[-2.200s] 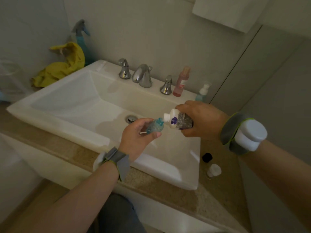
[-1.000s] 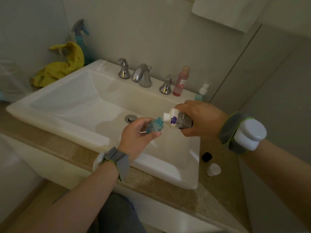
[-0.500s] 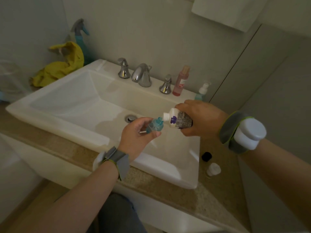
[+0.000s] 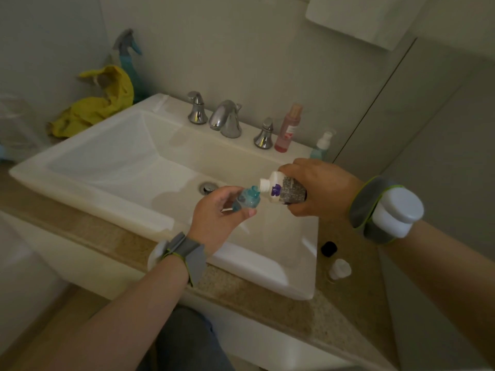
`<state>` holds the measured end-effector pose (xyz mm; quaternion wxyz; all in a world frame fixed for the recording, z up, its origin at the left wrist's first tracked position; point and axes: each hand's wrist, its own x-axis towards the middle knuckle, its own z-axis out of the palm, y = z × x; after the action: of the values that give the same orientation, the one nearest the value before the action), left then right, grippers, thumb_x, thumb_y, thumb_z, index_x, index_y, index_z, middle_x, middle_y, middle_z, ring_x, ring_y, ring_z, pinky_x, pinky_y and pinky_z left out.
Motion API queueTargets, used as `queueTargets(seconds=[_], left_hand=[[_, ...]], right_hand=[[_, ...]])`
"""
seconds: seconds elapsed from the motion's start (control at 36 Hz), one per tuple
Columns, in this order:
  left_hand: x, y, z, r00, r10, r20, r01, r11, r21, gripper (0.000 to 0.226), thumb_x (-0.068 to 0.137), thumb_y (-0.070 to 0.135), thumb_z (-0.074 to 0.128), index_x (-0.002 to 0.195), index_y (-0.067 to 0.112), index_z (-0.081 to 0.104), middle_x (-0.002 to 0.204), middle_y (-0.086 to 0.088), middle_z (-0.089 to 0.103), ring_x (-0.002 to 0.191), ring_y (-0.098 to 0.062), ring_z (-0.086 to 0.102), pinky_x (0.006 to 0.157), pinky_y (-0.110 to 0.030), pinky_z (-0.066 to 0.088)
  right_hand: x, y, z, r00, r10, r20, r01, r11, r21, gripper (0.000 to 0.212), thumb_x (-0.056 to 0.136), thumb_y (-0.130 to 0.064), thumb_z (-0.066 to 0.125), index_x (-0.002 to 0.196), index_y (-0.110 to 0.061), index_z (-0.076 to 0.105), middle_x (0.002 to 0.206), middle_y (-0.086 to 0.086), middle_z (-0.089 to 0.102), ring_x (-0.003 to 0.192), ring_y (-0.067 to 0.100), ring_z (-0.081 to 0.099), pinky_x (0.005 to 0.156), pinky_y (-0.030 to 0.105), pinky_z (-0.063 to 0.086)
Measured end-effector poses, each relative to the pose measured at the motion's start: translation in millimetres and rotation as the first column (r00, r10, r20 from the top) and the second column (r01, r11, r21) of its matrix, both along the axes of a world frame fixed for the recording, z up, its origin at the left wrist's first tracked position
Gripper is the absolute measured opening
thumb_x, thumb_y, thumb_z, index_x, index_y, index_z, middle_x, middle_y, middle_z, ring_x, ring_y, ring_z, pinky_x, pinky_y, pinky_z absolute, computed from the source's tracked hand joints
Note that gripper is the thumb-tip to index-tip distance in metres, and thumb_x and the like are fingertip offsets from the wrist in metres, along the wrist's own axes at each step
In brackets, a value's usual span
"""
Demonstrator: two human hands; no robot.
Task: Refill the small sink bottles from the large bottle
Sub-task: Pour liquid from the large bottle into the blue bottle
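Observation:
My right hand (image 4: 318,188) grips the large white bottle (image 4: 281,189), tipped on its side with its open neck pointing left. Its neck touches the mouth of a small teal bottle (image 4: 247,200), which my left hand (image 4: 217,218) holds tilted over the white sink (image 4: 107,199). Both bottles are uncapped. A black cap (image 4: 328,248) and a white cap (image 4: 339,269) lie on the counter right of the sink. On the sink's back ledge stand a pink bottle (image 4: 288,128) and a small teal pump bottle (image 4: 321,147).
The chrome faucet (image 4: 226,118) with two handles stands at the back of the sink. A yellow cloth (image 4: 99,103) and a teal spray bottle (image 4: 128,57) sit at the back left. The speckled stone counter (image 4: 267,298) runs along the front. A wall panel stands close on the right.
Almost nothing differs: both hands keep the same pose, with the large bottle's neck held at the small bottle's mouth.

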<state>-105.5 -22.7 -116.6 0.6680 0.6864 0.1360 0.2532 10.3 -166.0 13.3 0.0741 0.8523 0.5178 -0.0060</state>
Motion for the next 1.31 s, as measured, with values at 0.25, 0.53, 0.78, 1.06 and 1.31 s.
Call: queueTargets(seconds=[0.25, 0.53, 0.78, 1.06, 1.31], left_hand=[[0.4, -1.1, 1.0, 1.0, 0.003, 0.005, -0.003, 1.0, -0.011, 0.031, 0.06, 0.028, 0.079, 0.089, 0.033, 0.069, 0.096, 0.001, 0.073, 0.093, -0.023, 0.068, 0.088, -0.043, 0.055], [0.5, -1.1, -0.1, 1.0, -0.005, 0.006, 0.005, 1.0, -0.018, 0.034, 0.064, 0.019, 0.081, 0.095, 0.027, 0.069, 0.099, -0.004, 0.072, 0.094, -0.024, 0.067, 0.087, -0.039, 0.056], [1.1, -1.6, 1.4, 1.0, -0.014, 0.016, 0.014, 0.999, -0.048, 0.031, 0.072, 0.003, 0.078, 0.095, 0.02, 0.067, 0.094, 0.0, 0.071, 0.086, -0.013, 0.067, 0.075, -0.018, 0.053], [4.7, -0.7, -2.8, 0.999, -0.012, -0.048, 0.014, 0.999, 0.052, 0.029, 0.072, 0.011, 0.08, 0.097, 0.018, 0.067, 0.097, -0.001, 0.072, 0.09, -0.018, 0.068, 0.082, -0.026, 0.054], [14.1, -4.5, 3.6, 0.989, -0.05, -0.138, 0.066, 0.992, 0.111, 0.028, 0.071, 0.007, 0.08, 0.084, 0.025, 0.064, 0.08, 0.013, 0.068, 0.071, 0.002, 0.063, 0.069, -0.013, 0.05]], right_hand=[[1.0, -0.9, -2.2, 1.0, 0.003, -0.001, -0.003, 1.0, 0.014, 0.053, 0.073, -0.039, 0.069, 0.12, -0.023, 0.05, 0.101, 0.002, 0.053, 0.094, 0.024, 0.053, 0.081, 0.039, 0.048], [2.0, -1.6, -2.8, 1.0, 0.015, -0.002, -0.015, 1.0, 0.015, 0.053, 0.074, -0.039, 0.069, 0.121, -0.022, 0.049, 0.102, 0.002, 0.053, 0.094, 0.023, 0.052, 0.083, 0.041, 0.048], [6.0, -10.0, -16.5, 0.993, -0.018, -0.113, 0.04, 0.981, 0.192, 0.055, 0.073, -0.039, 0.071, 0.121, -0.023, 0.05, 0.104, 0.002, 0.056, 0.093, 0.022, 0.054, 0.081, 0.037, 0.048], [-2.7, -47.4, -37.2, 0.875, -0.048, -0.481, 0.369, 0.71, 0.6, 0.044, 0.077, -0.027, 0.074, 0.112, -0.034, 0.049, 0.097, -0.019, 0.057, 0.086, -0.002, 0.058, 0.073, 0.011, 0.047], [15.7, -83.1, -52.0, 0.753, -0.021, -0.658, 0.603, 0.423, 0.676, 0.047, 0.079, -0.022, 0.072, 0.113, -0.04, 0.046, 0.102, -0.03, 0.055, 0.089, -0.013, 0.057, 0.07, 0.007, 0.045]])
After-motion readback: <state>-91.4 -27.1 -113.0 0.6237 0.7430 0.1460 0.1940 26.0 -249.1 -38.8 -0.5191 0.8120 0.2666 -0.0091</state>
